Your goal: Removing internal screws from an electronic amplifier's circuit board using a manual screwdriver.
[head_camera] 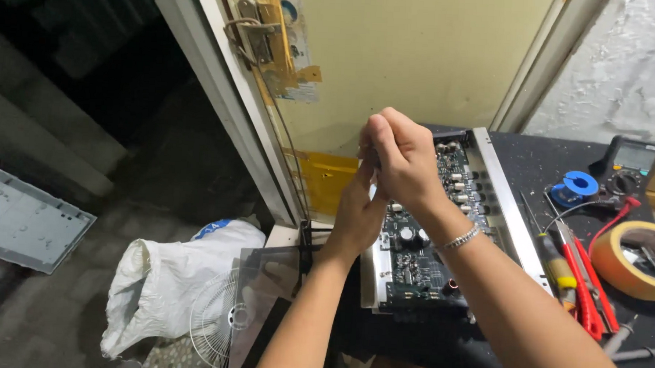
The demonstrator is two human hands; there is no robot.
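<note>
My right hand (406, 162) is curled in a narrow grip against my left hand (359, 211); what they pinch I cannot tell, fingers hide it. They hover above the open circuit board (420, 247) on the black counter (535, 152). A white sack (169, 280) lies on the dim floor, left. Tape roll (637, 260) cut off right.

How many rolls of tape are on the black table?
2: a small blue roll at the back beside the multimeter, and a wide tan roll at the right edge. Others may lie outside the frame.
</note>
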